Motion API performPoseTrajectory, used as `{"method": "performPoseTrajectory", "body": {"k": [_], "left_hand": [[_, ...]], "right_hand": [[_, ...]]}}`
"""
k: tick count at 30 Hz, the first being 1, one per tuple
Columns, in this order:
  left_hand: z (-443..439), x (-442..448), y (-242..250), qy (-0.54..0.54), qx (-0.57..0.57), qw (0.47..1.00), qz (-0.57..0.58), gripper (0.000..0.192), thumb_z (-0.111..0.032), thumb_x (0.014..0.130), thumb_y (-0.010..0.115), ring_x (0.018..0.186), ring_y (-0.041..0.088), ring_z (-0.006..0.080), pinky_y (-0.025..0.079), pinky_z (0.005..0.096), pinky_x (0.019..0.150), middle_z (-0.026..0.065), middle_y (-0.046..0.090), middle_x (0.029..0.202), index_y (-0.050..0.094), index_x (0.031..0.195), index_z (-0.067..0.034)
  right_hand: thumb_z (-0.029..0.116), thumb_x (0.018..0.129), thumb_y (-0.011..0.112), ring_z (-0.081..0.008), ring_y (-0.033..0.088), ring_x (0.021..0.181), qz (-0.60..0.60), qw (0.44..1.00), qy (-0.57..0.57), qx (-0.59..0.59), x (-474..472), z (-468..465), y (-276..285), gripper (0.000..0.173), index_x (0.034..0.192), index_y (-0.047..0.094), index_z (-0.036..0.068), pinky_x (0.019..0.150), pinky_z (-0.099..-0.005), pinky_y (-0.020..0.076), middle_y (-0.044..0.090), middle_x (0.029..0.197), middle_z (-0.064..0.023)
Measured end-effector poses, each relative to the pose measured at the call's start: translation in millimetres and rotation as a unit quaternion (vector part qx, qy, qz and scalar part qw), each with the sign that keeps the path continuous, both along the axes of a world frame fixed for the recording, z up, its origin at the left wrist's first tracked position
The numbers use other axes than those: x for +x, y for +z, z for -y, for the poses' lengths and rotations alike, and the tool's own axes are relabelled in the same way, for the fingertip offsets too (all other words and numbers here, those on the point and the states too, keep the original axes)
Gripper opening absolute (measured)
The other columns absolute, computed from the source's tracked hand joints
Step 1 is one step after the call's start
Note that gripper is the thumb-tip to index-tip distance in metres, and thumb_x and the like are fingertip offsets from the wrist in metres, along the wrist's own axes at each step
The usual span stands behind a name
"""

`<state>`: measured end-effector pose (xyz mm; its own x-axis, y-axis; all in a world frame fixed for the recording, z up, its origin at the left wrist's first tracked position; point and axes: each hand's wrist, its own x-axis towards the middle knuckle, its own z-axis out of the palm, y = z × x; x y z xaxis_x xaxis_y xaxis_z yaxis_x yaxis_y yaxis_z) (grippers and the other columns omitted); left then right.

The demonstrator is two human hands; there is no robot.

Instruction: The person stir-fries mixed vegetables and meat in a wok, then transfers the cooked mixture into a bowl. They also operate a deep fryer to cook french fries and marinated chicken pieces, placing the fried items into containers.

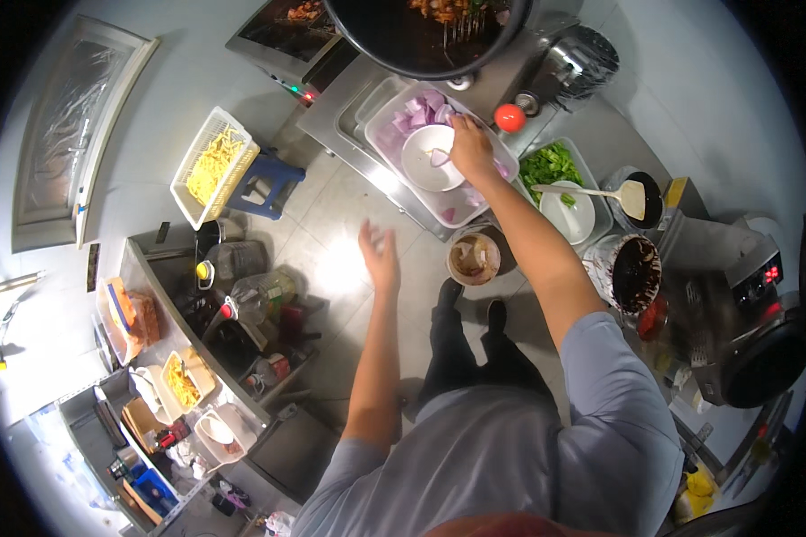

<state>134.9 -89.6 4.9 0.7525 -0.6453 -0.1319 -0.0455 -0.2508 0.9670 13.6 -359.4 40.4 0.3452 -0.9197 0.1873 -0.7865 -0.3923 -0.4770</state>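
Observation:
My right hand reaches over a clear plastic tub of cut purple onion pieces. Its fingers are at the onion beside the rim of a white bowl, which sits in the tub with a few pieces inside. Whether the fingers grip the bowl or some onion cannot be told. Slightly blurred, my left hand hangs over the tiled floor with its fingers apart, holding nothing. Beyond the tub, a large dark wok holds browned food. Chopped greens lie in another tub, with a white bowl in it.
A red ball knob stands right of the onion tub. A long-handled spatula lies across the greens tub. Nearby are a sauce-smeared pot and a bucket. At left, a white basket rests on a blue stool, near a shelf with bottles.

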Motion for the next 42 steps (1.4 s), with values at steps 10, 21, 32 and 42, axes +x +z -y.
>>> {"method": "performPoseTrajectory", "body": {"k": [10,21,32,42], "left_hand": [[139,-8,17,-0.100,0.030,0.987,0.121,0.078,-0.005,0.088,0.055,0.131,0.038,0.0450,0.031,0.0468,0.111,0.0298,0.037,0.144,0.013,0.154,0.002],[134,-11,-14,-0.084,0.046,0.992,0.079,0.077,-0.003,0.088,0.054,0.138,0.031,0.0438,0.026,0.0463,0.115,0.0306,0.032,0.149,0.013,0.153,0.005],[134,-19,-24,-0.065,0.063,0.995,0.050,0.073,-0.003,0.090,0.050,0.143,0.028,0.0417,0.023,0.0440,0.117,0.0310,0.026,0.153,0.013,0.152,0.008],[134,-19,-16,-0.067,0.073,0.994,0.038,0.072,-0.006,0.090,0.053,0.127,0.043,0.0381,0.034,0.0429,0.109,0.0291,0.040,0.140,0.016,0.151,0.007]], "right_hand": [[0.011,0.072,0.074,-0.0367,0.053,0.116,-0.153,0.975,0.158,0.003,-25,5,-20,0.046,0.116,0.059,0.012,0.093,-0.0457,0.0472,0.056,0.121,-0.0146],[0.002,0.072,0.067,-0.0402,0.060,0.109,-0.120,0.946,0.094,0.287,-31,-23,-5,0.030,0.102,0.069,-0.001,0.089,-0.0454,0.0512,0.059,0.120,-0.0253],[0.023,0.073,0.075,-0.0336,0.065,0.107,-0.246,0.909,0.204,0.266,-29,-72,-11,0.028,0.098,0.076,0.011,0.087,-0.0433,0.0533,0.065,0.115,-0.0191],[-0.003,0.068,0.069,-0.0179,0.062,0.050,0.249,0.836,-0.019,0.488,-49,-25,1,0.027,0.094,0.063,0.005,0.042,-0.0312,0.0445,0.065,0.072,-0.0097]]}}
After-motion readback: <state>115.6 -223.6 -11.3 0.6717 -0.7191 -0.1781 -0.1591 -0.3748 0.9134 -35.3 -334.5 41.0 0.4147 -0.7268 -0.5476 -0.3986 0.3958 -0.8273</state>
